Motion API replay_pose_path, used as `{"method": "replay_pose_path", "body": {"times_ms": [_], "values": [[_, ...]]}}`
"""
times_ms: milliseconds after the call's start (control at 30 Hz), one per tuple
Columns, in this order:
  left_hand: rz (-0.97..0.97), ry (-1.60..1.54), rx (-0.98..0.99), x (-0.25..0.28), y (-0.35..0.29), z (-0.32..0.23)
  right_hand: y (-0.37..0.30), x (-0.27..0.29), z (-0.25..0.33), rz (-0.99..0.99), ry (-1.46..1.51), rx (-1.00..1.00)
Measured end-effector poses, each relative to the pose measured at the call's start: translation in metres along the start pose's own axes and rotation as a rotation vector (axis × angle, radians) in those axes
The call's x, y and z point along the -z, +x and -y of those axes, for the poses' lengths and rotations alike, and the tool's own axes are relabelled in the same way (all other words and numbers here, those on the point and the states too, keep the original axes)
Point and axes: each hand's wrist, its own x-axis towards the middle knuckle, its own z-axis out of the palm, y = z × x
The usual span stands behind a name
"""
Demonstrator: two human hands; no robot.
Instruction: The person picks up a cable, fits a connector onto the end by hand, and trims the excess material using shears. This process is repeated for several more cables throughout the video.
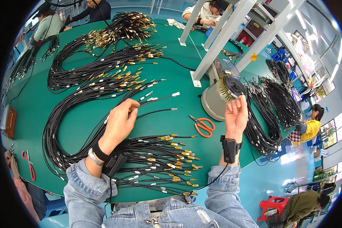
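My left hand hovers over a curved bundle of black cables, its fingers curled together; what they hold, if anything, is hidden. Several cable ends with white and yellow-gold tips stick out to the right of this hand. At the right, my right hand is raised with its fingertips closed at the dark wheel of a beige round-based machine. Anything between those fingertips is too small to name. Orange-handled scissors lie on the green table between my hands.
More black cable bundles lie behind, close to me and at the right. Grey metal posts rise from the table behind the machine. Red-handled scissors lie at the left. Other people sit around.
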Motion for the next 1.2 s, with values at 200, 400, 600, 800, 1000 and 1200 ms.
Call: {"method": "replay_pose_path", "body": {"times_ms": [200,400,600,800,1000,1200], "values": [[0.185,-0.128,-0.006,-0.001,0.011,-0.05,-0.036,-0.034,-0.027,0.234,-0.06,-0.171],[0.166,-0.13,-0.196,-0.029,0.023,-0.086,-0.061,-0.057,-0.037,0.327,-0.102,-0.217],[0.096,-0.146,-0.274,-0.032,0.021,-0.091,-0.073,-0.062,-0.043,0.396,-0.064,-0.257],[-0.077,-0.158,-0.285,-0.022,0.0,-0.059,-0.094,-0.064,-0.055,0.4,-0.269,-0.344],[-0.062,-0.109,-0.31,-0.019,-0.014,-0.062,-0.111,-0.069,-0.073,0.407,-0.505,-0.372],[-0.067,-0.166,-0.299,-0.025,-0.015,-0.062,-0.113,-0.071,-0.076,0.392,-0.53,-0.265]]}}
